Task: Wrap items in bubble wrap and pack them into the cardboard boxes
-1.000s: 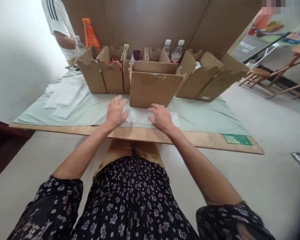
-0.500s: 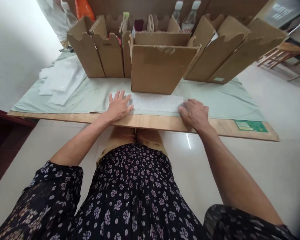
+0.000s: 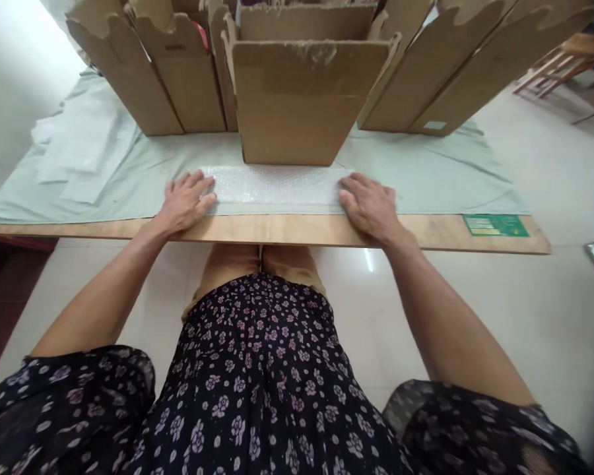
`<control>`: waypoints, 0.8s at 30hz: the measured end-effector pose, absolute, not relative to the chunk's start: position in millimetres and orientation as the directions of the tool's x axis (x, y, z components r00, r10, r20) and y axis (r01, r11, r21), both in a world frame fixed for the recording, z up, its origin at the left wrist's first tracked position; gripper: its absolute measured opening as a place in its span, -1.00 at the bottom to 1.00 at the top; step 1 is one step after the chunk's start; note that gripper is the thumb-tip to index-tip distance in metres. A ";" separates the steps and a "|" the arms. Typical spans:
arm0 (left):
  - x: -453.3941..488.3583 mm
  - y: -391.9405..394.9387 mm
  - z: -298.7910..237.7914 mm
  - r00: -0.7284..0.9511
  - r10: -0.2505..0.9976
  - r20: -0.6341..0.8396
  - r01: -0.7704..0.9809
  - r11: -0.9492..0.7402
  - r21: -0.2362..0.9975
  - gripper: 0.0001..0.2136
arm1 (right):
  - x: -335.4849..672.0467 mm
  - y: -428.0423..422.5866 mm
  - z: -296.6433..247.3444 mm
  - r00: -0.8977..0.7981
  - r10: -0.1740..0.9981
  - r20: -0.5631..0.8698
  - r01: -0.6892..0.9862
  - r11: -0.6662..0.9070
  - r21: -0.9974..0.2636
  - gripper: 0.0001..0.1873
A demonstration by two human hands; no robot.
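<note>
A long flat strip of bubble wrap (image 3: 277, 186) lies along the front of the cloth-covered table. Over its left end rests my left hand (image 3: 185, 201), fingers spread and nothing gripped. My right hand (image 3: 370, 206) lies at the strip's right end, palm down, its fingers loosely extended onto the edge of the wrap. Right behind the strip stands a cardboard box (image 3: 301, 102) with an open top.
Several more cardboard boxes (image 3: 188, 79) stand in a row at the back. A pile of bubble wrap sheets (image 3: 84, 145) lies on the pale green cloth (image 3: 440, 178) at left. A green label (image 3: 495, 225) sits on the wooden edge at right. Wooden stools (image 3: 559, 63) stand beyond.
My left hand has slid left along the bubble wrap to its left end, baring more of the strip. The right hand stays at the right end. The view has tilted down.
</note>
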State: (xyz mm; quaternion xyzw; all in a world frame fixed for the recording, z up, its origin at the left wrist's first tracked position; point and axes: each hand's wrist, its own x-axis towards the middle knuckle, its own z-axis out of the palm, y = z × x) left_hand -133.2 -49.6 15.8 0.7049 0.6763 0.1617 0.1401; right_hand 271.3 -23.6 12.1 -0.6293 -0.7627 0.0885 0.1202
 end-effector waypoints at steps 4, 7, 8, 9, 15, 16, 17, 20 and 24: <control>-146.5 -45.0 21.9 -0.179 0.974 0.142 0.897 0.103 0.430 -0.59 | 291.3 -14.3 26.6 -0.010 0.998 0.059 0.960 0.026 -0.279 -0.56; -128.0 -37.1 28.5 -0.264 0.958 0.111 0.903 0.205 0.378 -0.66 | 271.7 5.1 30.6 0.035 0.997 0.069 0.955 -0.013 -0.297 -0.53; -120.2 -35.3 30.0 -0.278 0.955 0.102 0.906 0.225 0.358 -0.70 | 263.3 11.3 30.3 0.034 0.997 0.068 0.951 -0.012 -0.308 -0.54; -113.1 -34.2 30.9 -0.285 0.953 0.102 0.908 0.234 0.346 -0.74 | 256.0 16.1 29.6 0.027 0.998 0.065 0.947 -0.004 -0.321 -0.58; -113.4 -37.4 41.4 -0.277 0.954 0.115 0.874 0.200 0.444 -0.85 | 253.2 -11.5 30.9 0.009 0.995 0.095 0.828 0.046 -0.559 -0.71; -119.5 -36.6 46.1 -0.279 0.951 0.131 0.865 0.189 0.465 -0.83 | 254.6 -27.2 32.4 0.014 0.996 0.085 0.734 0.048 -0.677 -0.66; -126.0 -34.3 51.6 -0.277 0.949 0.152 0.858 0.173 0.483 -0.80 | 253.7 -44.8 33.7 0.002 0.999 0.054 0.605 0.042 -0.795 -0.57; -141.8 -15.8 70.2 -0.228 0.951 0.209 0.868 0.101 0.486 -0.70 | 231.3 -98.9 32.7 -0.181 0.975 -0.127 0.205 -0.089 -0.975 -0.29; -145.2 33.0 85.4 -0.128 0.965 0.229 0.886 0.008 0.464 -0.60 | 170.9 -137.7 15.7 -0.367 0.900 -0.236 0.048 -0.235 -0.971 -0.18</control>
